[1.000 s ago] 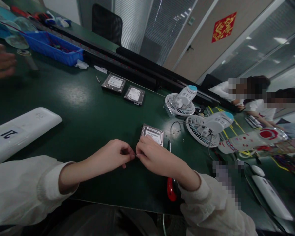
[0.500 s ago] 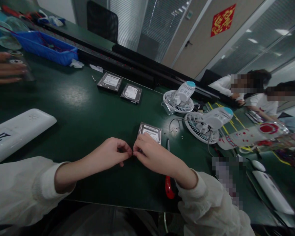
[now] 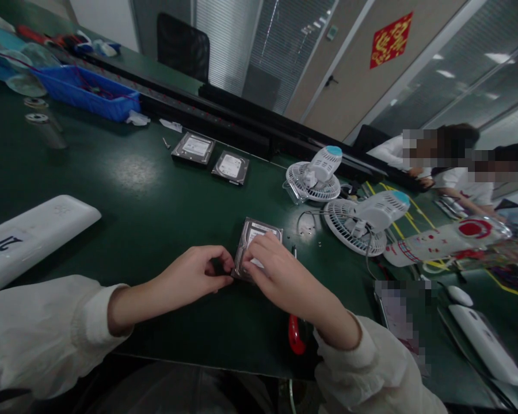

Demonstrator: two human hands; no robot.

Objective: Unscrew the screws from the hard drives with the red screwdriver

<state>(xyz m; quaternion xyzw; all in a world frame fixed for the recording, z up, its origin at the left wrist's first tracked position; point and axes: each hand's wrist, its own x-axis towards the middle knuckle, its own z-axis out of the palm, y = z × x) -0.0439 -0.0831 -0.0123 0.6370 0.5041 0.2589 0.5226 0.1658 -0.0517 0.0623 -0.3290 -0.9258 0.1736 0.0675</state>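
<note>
A silver hard drive with a white label lies on the dark green table in front of me. My right hand rests on its near half, fingers curled over the label and gripping it. My left hand sits just left of the drive's near corner, fingers pinched together; what they hold is too small to see. A red-handled screwdriver lies under my right wrist, its shaft pointing toward the drive's right side.
Two more hard drives lie farther back. Two small white fans lie face down at right, with loose screws nearby. A white panel lies at left, a blue bin far left. People sit at far right.
My right hand has moved from the pinch with my left hand onto the drive's label. Another person's hand at the far left edge has left the view.
</note>
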